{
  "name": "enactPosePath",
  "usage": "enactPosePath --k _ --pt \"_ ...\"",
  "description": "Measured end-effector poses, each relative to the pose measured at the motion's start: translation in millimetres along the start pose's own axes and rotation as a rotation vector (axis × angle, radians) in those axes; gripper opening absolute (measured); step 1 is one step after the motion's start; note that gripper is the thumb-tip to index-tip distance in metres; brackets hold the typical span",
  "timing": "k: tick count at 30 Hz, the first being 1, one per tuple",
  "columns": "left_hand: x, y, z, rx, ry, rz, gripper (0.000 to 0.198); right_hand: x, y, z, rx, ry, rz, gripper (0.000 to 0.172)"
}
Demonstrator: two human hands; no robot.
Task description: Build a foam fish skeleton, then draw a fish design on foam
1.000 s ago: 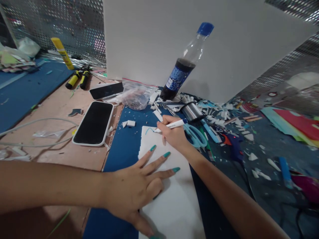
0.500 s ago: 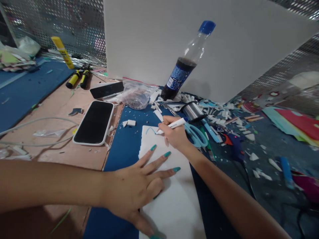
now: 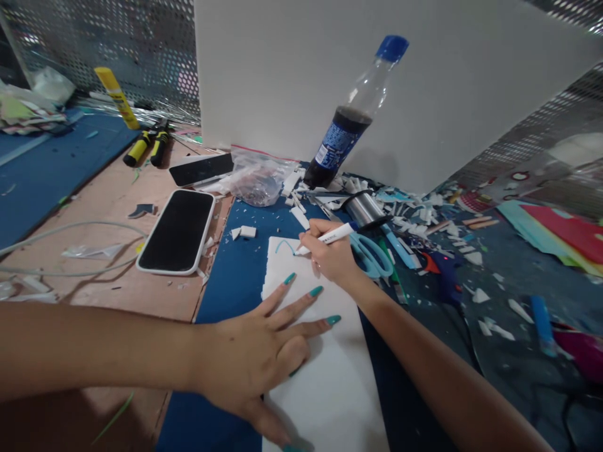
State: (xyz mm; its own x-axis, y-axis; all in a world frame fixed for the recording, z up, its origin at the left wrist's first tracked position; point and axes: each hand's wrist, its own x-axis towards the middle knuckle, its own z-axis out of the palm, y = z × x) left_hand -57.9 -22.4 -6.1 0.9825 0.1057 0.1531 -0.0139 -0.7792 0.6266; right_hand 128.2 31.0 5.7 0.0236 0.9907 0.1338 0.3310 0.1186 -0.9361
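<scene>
A white foam sheet lies lengthwise in front of me on a blue mat. My left hand is spread on it, most fingers stretched out and one curled under. Near the sheet's far end, my right hand grips a white marker, its tip touching the surface. A short, curved light-blue line runs up to that tip. Just right of the right hand lie light-blue-handled scissors, with a wire spool behind them.
A phone lies at left, with pliers and a glue stick behind. A part-filled cola bottle stands before a large white board. Foam scraps, a glue gun and coloured sheets are at right.
Hardly anything differs. Both hands, the marker and the blue line look almost the same; the view has shifted very slightly.
</scene>
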Motion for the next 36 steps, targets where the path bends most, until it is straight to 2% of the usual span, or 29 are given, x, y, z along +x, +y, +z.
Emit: enactPosePath --k 3,8,12,19,36 --pt "0.0 0.8 0.0 -0.008 0.012 -0.002 0.062 -0.7 -1.1 2.8 0.027 0.0 -0.022 0.043" --pt "1.4 2.3 -2.7 -0.009 -0.009 -0.007 0.061 -1.6 -4.2 8.1 0.046 -0.125 -0.042 0.045" --pt "2.2 2.4 -2.8 0.001 -0.027 -0.007 0.064 -1.1 -4.3 8.8 0.035 -0.164 -0.052 0.046" --pt "0.4 0.7 0.2 -0.007 -0.002 -0.007 0.066 -0.2 -4.1 8.4 -0.008 -0.171 -0.053 0.045" --pt "-0.9 1.9 0.0 0.024 0.005 -0.009 0.055 -2.2 -2.3 -0.8 -0.082 -0.13 -0.033 0.042"
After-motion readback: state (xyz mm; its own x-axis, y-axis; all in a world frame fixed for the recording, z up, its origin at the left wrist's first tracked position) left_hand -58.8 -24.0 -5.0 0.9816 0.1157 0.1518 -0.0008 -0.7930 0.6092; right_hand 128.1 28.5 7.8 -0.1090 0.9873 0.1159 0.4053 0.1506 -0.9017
